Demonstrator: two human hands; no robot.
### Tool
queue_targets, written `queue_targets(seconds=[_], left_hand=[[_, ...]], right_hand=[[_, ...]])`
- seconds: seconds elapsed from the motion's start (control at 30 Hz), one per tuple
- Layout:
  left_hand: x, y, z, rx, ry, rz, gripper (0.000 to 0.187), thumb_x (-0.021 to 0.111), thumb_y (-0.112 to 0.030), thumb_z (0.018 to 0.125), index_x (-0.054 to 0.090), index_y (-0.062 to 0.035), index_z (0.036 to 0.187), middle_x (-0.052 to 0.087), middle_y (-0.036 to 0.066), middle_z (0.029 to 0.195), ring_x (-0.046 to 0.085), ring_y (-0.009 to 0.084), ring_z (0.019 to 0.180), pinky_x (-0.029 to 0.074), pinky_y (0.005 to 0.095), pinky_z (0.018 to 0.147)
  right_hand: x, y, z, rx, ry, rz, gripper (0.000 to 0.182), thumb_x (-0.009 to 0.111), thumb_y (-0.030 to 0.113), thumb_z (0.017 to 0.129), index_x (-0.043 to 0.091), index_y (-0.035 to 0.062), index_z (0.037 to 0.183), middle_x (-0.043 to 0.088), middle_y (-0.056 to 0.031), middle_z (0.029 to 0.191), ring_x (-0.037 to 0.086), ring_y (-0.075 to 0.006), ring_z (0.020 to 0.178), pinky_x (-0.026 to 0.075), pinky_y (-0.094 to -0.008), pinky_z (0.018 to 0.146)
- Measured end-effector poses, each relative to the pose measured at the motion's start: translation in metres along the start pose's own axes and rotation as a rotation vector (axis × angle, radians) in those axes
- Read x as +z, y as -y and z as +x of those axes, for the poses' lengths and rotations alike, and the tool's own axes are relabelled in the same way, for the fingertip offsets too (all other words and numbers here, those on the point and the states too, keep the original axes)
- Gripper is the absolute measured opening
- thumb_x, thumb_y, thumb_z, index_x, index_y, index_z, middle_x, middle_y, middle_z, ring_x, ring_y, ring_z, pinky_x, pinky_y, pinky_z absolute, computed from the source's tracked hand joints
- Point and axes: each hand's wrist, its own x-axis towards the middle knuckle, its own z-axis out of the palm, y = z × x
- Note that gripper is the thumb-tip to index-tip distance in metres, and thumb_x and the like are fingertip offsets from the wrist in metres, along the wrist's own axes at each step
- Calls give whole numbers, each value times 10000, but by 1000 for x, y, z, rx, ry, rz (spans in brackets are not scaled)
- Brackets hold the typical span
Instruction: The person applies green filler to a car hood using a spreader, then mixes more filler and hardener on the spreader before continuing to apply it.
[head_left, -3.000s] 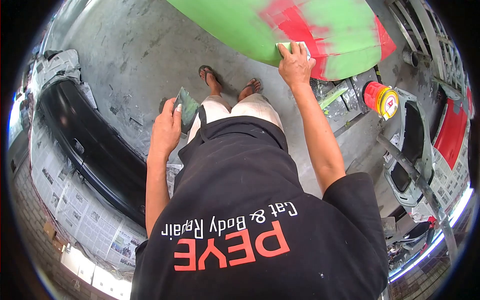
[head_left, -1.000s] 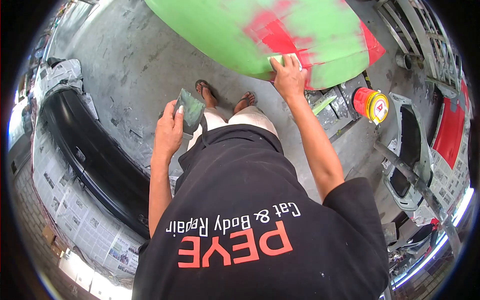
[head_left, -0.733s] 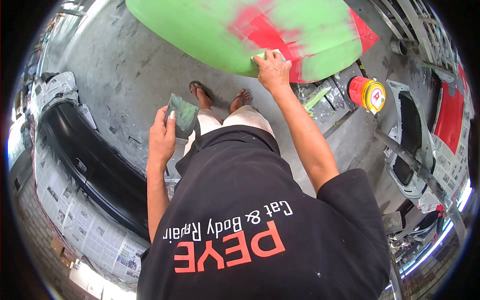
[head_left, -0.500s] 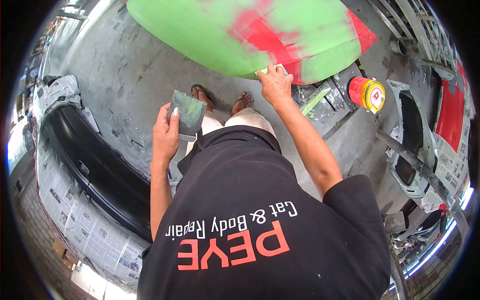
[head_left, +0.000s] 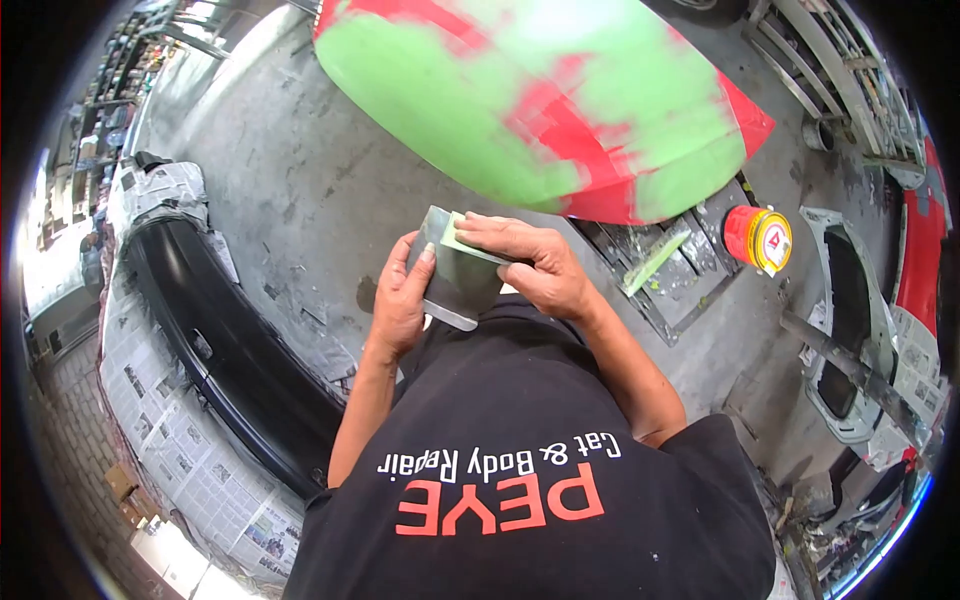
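Note:
My left hand (head_left: 396,300) grips a flat dark grey-green mixing plate (head_left: 462,285) by its left edge, thumb on top, in front of my waist. My right hand (head_left: 545,262) is closed on a thin spreader (head_left: 457,236) with pale green filler on it, my fingers laid along its top. The spreader lies against the upper part of the plate; its lower edge is partly hidden by my fingers. Beyond both hands rests a red car panel (head_left: 575,140) with broad light-green patches, apart from my hands.
A red and yellow can (head_left: 757,240) stands at the right, beside a low dark stand (head_left: 690,285) bearing a green-smeared strip (head_left: 655,262). A black bumper (head_left: 235,350) lies on newspaper (head_left: 160,420) at left. Metal bars (head_left: 850,365) and other car parts line the right side.
My right hand has left the panel's near edge and come back to the plate with the spreader. My left hand has raised the plate rightward, toward it. The view has shifted.

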Motion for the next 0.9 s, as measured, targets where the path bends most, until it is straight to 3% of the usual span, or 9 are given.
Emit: queue_targets(seconds=[0.23, 0.4, 0.6, 0.67, 0.7, 0.73, 0.8, 0.83, 0.9], left_hand=[[-20, -2, -13, 191, -52, -86, 304, 540, -149, 1089, 518, -14, 1360, 647, 60, 1210, 611, 105, 1083, 510, 281, 963], [-39, -19, -18, 238, -88, -114, 288, 551, -148, 1083, 521, -18, 1338, 655, 71, 1191, 639, 125, 1043, 545, 303, 931], [-72, -53, -13, 315, -88, -171, 272, 546, -146, 1085, 523, -25, 1327, 659, 60, 1179, 638, 123, 1036, 541, 307, 932], [-94, -72, -2, 361, -88, -221, 266, 539, -151, 1089, 523, -25, 1324, 656, 50, 1171, 624, 114, 1045, 523, 300, 948], [-115, -78, 6, 462, -88, -47, 276, 530, -159, 1094, 524, -35, 1340, 651, 53, 1203, 618, 133, 1079, 506, 307, 968], [-133, -84, 11, 556, -87, 132, 286, 521, -166, 1098, 524, -44, 1357, 645, 56, 1235, 611, 152, 1112, 490, 314, 989], [-150, -101, 20, 626, -127, 308, 275, 477, -162, 1114, 527, -37, 1354, 638, 47, 1228, 600, 142, 1091, 466, 290, 987], [-161, -106, 24, 679, -169, 428, 277, 474, -165, 1114, 533, -27, 1347, 635, 56, 1224, 596, 143, 1085, 470, 292, 978], [-176, -118, 26, 729, -217, 544, 280, 470, -167, 1114, 540, -18, 1340, 633, 64, 1220, 592, 143, 1080, 474, 294, 970]], right_hand=[[30, 9, 28, -131, -69, -526, 521, 528, 33, 740, 739, 38, 1216, 707, -188, 1279, 614, -376, 1286, 468, -443, 1099], [35, 2, 51, -209, -102, -625, 403, 574, 88, 778, 744, 47, 1141, 731, -149, 1185, 667, -378, 1158, 542, -436, 968], [40, 9, 79, -62, 18, -881, 421, 566, 95, 790, 740, 38, 1169, 730, -162, 1171, 681, -336, 1132, 535, -423, 980], [48, -6, 89, 85, -128, -435, 425, 543, 94, 841, 727, 23, 1218, 736, -147, 1185, 694, -271, 1102, 547, -405, 944], [55, -9, 95, 123, -155, -196, 452, 505, 102, 932, 651, 21, 1351, 714, -113, 1241, 683, -220, 1069, 560, -378, 888], [66, -8, 101, 120, -154, -198, 452, 505, 102, 932, 651, 21, 1351, 714, -113, 1241, 683, -220, 1069, 560, -378, 888], [89, 11, 120, 323, -199, 525, 503, 493, 114, 994, 519, 44, 1491, 666, -92, 1292, 666, -212, 1058, 577, -372, 819], [103, 24, 129, 414, -171, 681, 544, 517, 126, 1011, 418, 82, 1544, 641, -102, 1277, 663, -218, 1044, 579, -390, 738], [134, 12, 148, 481, -177, 814, 528, 533, 123, 1006, 426, 84, 1521, 643, -101, 1250, 662, -223, 1041, 576, -409, 709]])
